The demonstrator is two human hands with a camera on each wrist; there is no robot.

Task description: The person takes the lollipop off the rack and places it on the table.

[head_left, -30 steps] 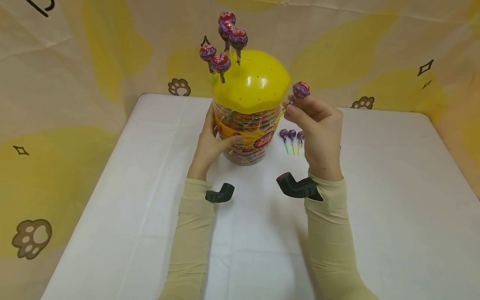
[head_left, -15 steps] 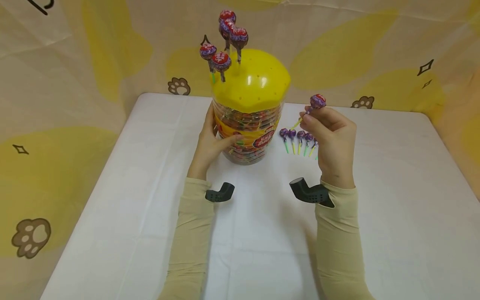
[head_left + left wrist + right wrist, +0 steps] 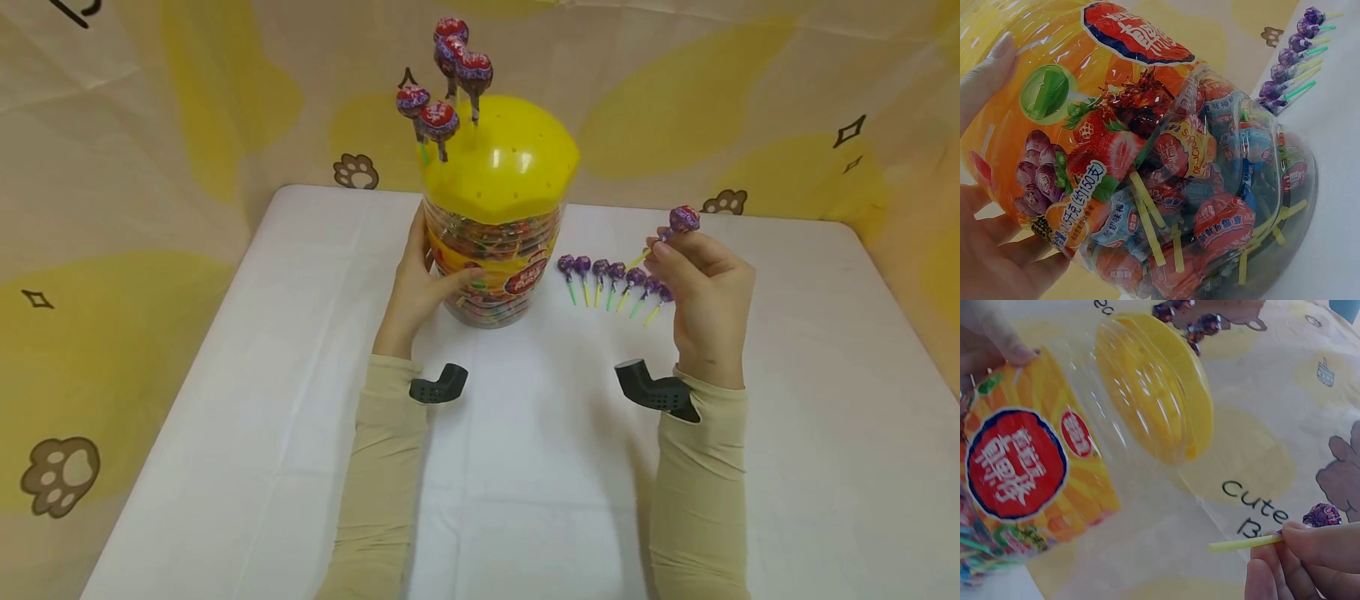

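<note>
**Lollipop carried right of jar, away from lid**

Right hand (image 3: 708, 287) pinching purple lollipop (image 3: 683, 219) by its stick, fingers (image 3: 1310, 550) clamped together on it. Moved since a second ago: then beside the yellow lid (image 3: 501, 162), now well right of the jar (image 3: 491, 267), above the far end of the lollipop row (image 3: 611, 279) lying on the counter (image 3: 525, 467). Probably headed for the row, though not set down yet. Left hand (image 3: 420, 283) still wrapped round jar's left side, fingers curled on it. Five lollipops stuck upright in lid (image 3: 442, 83). Left wrist view only: jar packed with wrapped lollipops. Right wrist view only: yellow-green stick (image 3: 1244, 542) poking out from the pinch.
</note>
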